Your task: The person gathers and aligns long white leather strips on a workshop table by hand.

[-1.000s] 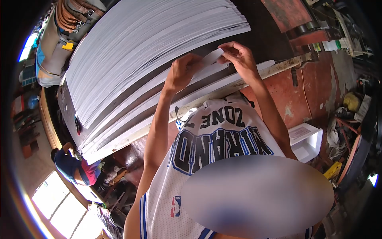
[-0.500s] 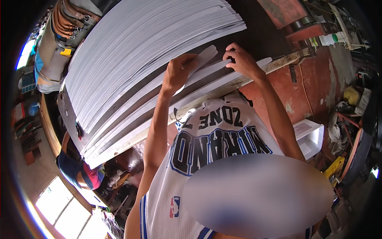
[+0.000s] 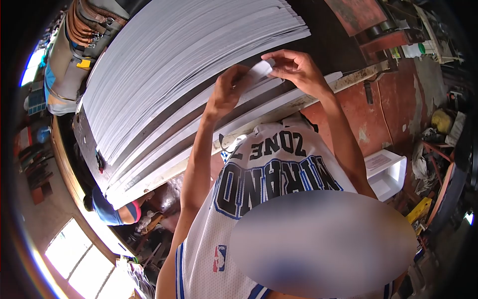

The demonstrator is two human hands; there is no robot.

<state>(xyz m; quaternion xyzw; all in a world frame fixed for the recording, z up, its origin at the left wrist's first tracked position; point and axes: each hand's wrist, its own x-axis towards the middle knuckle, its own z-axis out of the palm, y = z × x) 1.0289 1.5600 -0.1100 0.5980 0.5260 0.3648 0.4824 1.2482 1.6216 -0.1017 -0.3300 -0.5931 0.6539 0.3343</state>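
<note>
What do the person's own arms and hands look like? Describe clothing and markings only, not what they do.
Both arms are bare from the shoulder down, with no sleeves; the left hand and right hand wear no gloves. The top is a sleeveless white jersey with blue-trimmed armholes, black lettering outlined in blue and a small logo patch.

The person wears a sleeveless white jersey [image 3: 199, 244] with blue trim [image 3: 178, 269] and black, blue-outlined lettering [image 3: 279, 182].

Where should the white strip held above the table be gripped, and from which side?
Probably pinch the white strip at its end, across its flat faces, coming from the right as the right hand does. It is thin and flat, and the left hand holds the rest.
</note>
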